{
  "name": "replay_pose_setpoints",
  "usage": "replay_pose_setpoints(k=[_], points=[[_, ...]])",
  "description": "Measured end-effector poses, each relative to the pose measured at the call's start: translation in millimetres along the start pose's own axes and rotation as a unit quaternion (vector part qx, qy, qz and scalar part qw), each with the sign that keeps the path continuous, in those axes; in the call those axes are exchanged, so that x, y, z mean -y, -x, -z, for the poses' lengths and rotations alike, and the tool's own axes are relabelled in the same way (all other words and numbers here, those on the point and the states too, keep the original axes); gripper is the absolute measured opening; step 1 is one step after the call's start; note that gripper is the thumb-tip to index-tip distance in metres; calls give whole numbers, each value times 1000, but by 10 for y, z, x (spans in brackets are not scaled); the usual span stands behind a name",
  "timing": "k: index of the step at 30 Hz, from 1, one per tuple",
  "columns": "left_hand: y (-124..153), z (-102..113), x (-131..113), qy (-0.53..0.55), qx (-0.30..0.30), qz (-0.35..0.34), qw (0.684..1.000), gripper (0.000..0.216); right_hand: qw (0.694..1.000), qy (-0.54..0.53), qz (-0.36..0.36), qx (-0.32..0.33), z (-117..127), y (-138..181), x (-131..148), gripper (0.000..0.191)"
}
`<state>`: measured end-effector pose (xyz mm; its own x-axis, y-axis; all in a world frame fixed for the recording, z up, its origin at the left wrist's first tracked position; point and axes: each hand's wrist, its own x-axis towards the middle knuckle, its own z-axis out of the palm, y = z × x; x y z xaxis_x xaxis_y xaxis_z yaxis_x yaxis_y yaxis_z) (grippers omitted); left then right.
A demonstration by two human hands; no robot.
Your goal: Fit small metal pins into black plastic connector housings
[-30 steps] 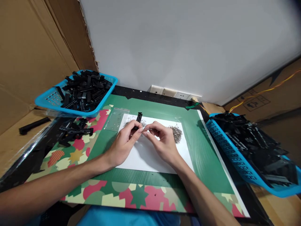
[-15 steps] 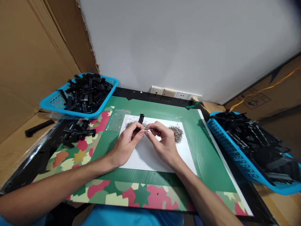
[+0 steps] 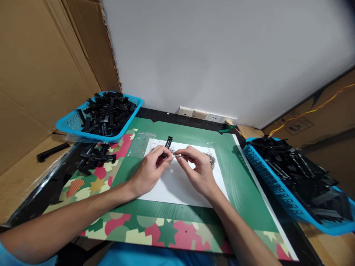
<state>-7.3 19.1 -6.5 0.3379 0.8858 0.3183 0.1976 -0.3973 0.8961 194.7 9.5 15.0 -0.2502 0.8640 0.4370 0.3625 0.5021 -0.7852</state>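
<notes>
My left hand (image 3: pixel 151 168) is closed round a slim black plastic part (image 3: pixel 169 142), whose slotted end sticks up above the fingers. Between the thumb and forefinger of my right hand (image 3: pixel 198 168) is a thin, pale metal tool (image 3: pixel 180 156), perhaps tweezers. Its tip meets the black part at my left fingertips; any smaller piece there is too tiny to make out. Both hands are over a white sheet (image 3: pixel 177 188). A pile of small metal pieces (image 3: pixel 212 161) lies just beyond my right hand, and another pile (image 3: pixel 154 146) is partly hidden behind my left.
A blue basket of black parts (image 3: pixel 65 123) stands at the back left, and another blue basket (image 3: pixel 288 205) is on the right. Loose black parts (image 3: pixel 97 158) and a clear plastic bag (image 3: pixel 135 146) lie left of the sheet. Wall sockets (image 3: pixel 199 115) line the back edge.
The view has shifted slightly. My right hand has turned a little, and more of the thin metal tool shows at the black part. Both hands keep their hold.
</notes>
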Motion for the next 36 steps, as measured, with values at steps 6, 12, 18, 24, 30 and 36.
replay_pose_setpoints(k=[6, 12, 18, 24, 30, 36], points=[[3, 23, 50, -120, 71, -24, 990, 12, 991, -62, -76, 92, 124, -22, -5, 12], [16, 32, -1, -120, 123, -31, 985, 16, 980, -56, -105, 162, 240, -36, 48, 13], [-14, 57, -52, -64, 81, 7, 995, 23, 978, -132, -126, 99, 225, -18, -14, 13], [14, 27, -96, 31, 89, 67, 993, 28, 965, -201, -165, 11, 48, 7, -132, 20], [47, -7, -101, 36, 75, 67, 994, 26, 974, -166, -153, -7, -43, 18, -70, 16], [19, 0, -96, 34, 19, 79, 996, 26, 996, -53, -65, -33, -115, 74, 23, 19]])
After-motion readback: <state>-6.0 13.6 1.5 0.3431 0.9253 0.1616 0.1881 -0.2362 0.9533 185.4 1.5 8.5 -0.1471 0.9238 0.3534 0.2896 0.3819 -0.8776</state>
